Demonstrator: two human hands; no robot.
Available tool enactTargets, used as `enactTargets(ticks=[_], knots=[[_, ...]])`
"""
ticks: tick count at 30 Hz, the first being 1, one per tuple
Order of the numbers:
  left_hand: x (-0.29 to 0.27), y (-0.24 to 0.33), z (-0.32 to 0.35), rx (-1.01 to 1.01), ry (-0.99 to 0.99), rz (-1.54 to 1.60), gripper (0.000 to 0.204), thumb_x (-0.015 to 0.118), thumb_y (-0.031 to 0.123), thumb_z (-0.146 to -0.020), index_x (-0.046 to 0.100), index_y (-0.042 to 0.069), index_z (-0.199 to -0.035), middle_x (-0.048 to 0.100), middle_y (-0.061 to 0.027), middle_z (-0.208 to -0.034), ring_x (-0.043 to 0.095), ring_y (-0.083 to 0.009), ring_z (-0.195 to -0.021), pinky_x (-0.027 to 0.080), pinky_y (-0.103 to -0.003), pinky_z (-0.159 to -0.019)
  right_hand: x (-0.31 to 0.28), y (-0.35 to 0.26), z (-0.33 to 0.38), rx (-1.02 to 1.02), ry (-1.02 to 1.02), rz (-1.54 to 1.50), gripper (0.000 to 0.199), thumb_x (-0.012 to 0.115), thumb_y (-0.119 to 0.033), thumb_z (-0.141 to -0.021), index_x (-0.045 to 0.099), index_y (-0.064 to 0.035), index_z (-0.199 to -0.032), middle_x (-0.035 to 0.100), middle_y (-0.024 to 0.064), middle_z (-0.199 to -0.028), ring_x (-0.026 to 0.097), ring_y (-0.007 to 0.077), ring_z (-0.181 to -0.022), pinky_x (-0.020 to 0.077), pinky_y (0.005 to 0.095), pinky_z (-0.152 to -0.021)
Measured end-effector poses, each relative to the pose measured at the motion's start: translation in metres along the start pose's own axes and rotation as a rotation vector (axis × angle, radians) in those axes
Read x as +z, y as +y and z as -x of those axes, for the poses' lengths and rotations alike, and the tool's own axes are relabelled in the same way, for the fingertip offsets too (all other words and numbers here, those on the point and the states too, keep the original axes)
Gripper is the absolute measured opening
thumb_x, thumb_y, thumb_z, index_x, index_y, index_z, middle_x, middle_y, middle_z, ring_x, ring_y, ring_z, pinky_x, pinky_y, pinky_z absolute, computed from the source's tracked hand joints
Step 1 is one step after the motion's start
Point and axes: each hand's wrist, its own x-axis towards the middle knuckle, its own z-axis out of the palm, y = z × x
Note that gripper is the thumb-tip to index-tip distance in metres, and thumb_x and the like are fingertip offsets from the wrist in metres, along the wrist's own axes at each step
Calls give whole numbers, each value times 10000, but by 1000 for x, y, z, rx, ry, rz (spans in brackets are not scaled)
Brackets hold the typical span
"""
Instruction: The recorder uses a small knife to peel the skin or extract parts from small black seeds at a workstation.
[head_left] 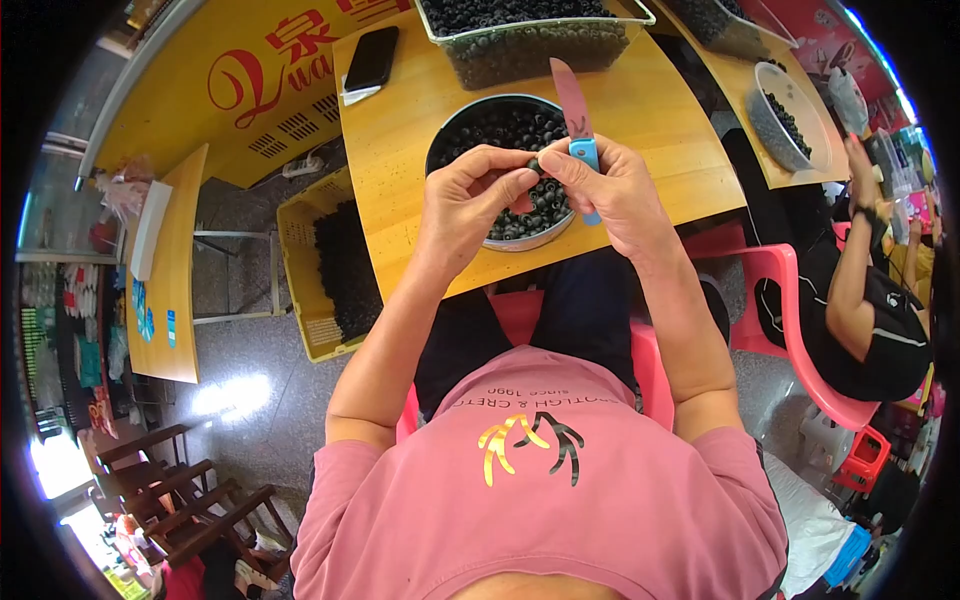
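Observation:
Over a round metal bowl, my left hand and my right hand meet fingertip to fingertip. Thumb and forefinger of the left are pinched on a small dark round piece, largely covered by the fingers. A knife with a blue handle is in my right hand, its blade pointing up and away from me; the right thumb touches the piece. Many small dark round pieces fill the bowl; whether they are snails or berries I cannot tell.
The bowl stands on a wooden table. Beyond it are a clear tub of dark pieces and a black phone. A yellow crate sits on the floor to the left. At right are a white tub, a pink chair and another person's arm.

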Motion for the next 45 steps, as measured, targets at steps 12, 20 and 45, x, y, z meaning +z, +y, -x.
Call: enactTargets(ticks=[12,20,45], knots=[[-2,-8,1,-34,-4,299,180,646,131,-923,580,23,-1051,605,-13,-814,543,-78,-719,456,-224,-662,10,4,10,-740,111,976,150,680,-117,-861,640,-19,-967,642,105,-837,632,256,-720,486,334,-613],[-2,-7,1,-60,-62,370,175,623,139,-938,575,24,-1061,609,-36,-841,555,-99,-729,468,-235,-671,8,6,7,-840,149,1072,151,688,-84,-830,648,-45,-970,625,92,-798,612,273,-694,480,357,-589],[-1,-9,10,28,78,292,156,671,78,-895,625,6,-1025,641,-39,-833,605,-107,-721,497,-231,-672,17,-10,14,-200,101,550,235,670,-245,-915,664,-11,-927,614,14,-731,531,61,-677,420,251,-577]])
